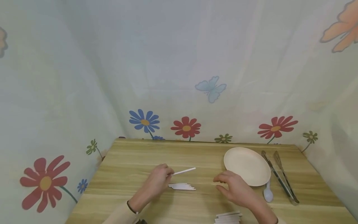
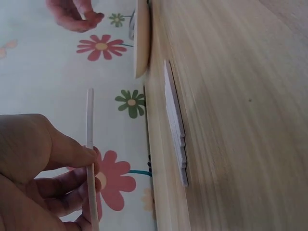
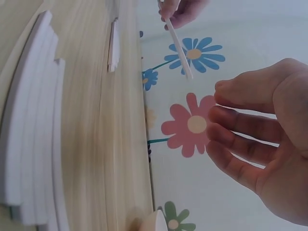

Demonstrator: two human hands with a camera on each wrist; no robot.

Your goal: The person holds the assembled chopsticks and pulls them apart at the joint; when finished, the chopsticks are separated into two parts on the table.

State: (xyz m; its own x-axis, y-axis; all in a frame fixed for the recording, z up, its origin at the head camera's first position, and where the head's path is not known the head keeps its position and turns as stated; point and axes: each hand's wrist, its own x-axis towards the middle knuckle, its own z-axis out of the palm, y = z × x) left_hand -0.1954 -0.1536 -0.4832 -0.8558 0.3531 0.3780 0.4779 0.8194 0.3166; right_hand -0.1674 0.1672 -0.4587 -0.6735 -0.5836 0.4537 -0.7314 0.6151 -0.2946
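Observation:
Between thumb and fingers my left hand (image 1: 158,181) pinches one thin white stick (image 1: 184,171), raised off the table and pointing to the right. Just below it on the table lies a small row of white sticks (image 1: 182,186), side by side. My right hand (image 1: 233,186) is held above the table left of the plate, fingers bent loosely and nothing between them, as the right wrist view confirms. A second group of white sticks (image 1: 227,218) lies near the front edge, partly cut off in the head view but large in the right wrist view.
A cream plate (image 1: 247,166) stands at the back right of the wooden table (image 1: 134,155). Beside it lie a white spoon (image 1: 268,193), partly hidden by the plate, and metal tongs (image 1: 282,177). Flower-printed curtains (image 1: 167,62) enclose the table at the back and sides.

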